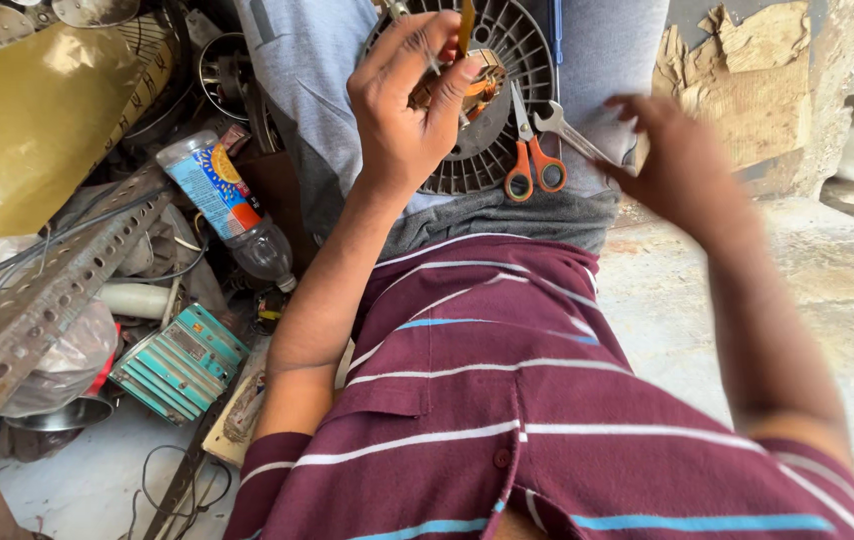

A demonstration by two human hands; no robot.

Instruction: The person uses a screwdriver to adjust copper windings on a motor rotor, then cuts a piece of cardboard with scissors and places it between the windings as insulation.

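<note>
Your left hand (402,105) pinches a thin tool over the round slotted fan motor (507,90) on your lap; your right hand (682,165), blurred, touches the spanner (572,133) beside orange-handled scissors (530,150).

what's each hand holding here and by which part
The left hand pinches a thin yellowish strip near its lower end, over the round slotted plastic disc. The right hand is blurred and appears to hold nothing.

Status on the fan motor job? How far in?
Done: the ribbed round motor housing lies open on the lap, copper-coloured parts exposed at its centre. In hand: the left hand pinches a thin tool over that centre; the right hand, blurred, is beside the spanner. Left: scissors and spanner lie on the housing, nothing closed up. Progress inside the centre is unclear.
</note>
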